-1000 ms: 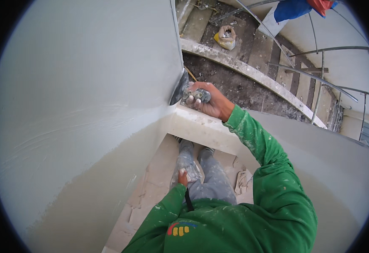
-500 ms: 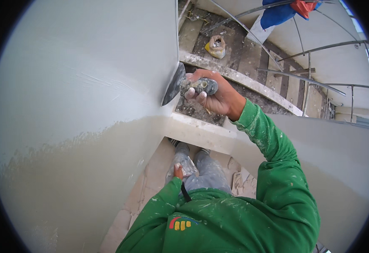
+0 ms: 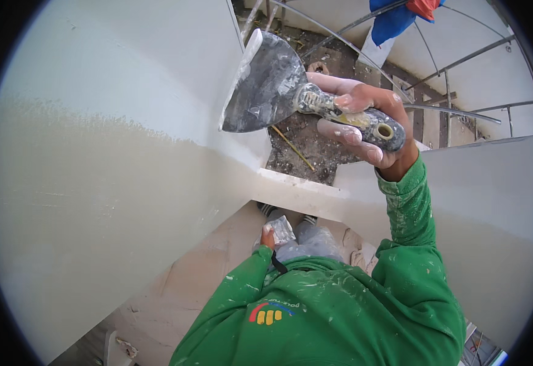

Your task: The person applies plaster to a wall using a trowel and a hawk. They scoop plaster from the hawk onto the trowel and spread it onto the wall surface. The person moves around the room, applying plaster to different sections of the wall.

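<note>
Raised at the upper middle, my right hand [image 3: 364, 104] is closed around the dark, speckled handle of a wide putty knife [image 3: 265, 85]. White paste lies along the blade's far-left edge, which shows in front of the pale wall [image 3: 114, 158]; whether it touches the wall I cannot tell. The wall is whitish above and greyish-beige below, with a ragged border between the two. Low by my thighs, my left hand [image 3: 268, 238] grips a flat, white-smeared piece [image 3: 282, 229] whose kind I cannot make out. Green sleeves spotted with white cover both arms.
A low pale ledge [image 3: 303, 194] crosses in front of my feet. Beyond it are a debris-strewn floor with a thin yellowish stick [image 3: 293, 148], and curved metal bars [image 3: 461, 61] with blue cloth [image 3: 391, 21] hanging over them. Another pale wall panel [image 3: 474, 189] stands at right.
My right hand with the putty knife has come away from the wall's edge, up and nearer to me, and the blade has turned flat into view. The view has shifted slightly.
</note>
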`<state>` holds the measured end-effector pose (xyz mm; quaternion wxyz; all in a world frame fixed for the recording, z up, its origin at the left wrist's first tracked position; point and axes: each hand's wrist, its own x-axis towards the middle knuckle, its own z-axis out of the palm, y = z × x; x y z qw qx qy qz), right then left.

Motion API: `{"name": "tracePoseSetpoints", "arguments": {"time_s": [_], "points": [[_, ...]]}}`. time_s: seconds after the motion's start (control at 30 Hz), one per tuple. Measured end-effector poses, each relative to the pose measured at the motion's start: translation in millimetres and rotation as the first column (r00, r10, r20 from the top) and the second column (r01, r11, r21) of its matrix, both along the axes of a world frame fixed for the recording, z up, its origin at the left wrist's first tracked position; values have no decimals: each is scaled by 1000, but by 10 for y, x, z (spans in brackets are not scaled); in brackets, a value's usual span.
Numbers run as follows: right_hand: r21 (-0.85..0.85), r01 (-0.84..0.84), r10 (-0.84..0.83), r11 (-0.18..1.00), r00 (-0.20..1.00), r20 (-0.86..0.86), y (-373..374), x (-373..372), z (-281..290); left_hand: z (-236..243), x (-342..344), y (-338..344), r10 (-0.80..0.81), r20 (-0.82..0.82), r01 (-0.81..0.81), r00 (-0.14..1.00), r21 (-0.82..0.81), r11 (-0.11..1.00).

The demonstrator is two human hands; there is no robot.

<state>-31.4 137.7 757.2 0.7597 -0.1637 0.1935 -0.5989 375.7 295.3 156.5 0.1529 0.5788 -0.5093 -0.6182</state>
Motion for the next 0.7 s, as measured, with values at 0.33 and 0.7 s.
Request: {"name": "tracePoseSetpoints", "arguments": {"time_s": [0.33,0.7], "points": [[-26,330,-232,944,603,-763,2073,393,-684,2815,-640,-851,244,-587,-62,772,313,948],[-598,-124,-590,792,96,-802,2372,881,-1387,4913,-880,-439,212,-609,95,764,432,897]]}}
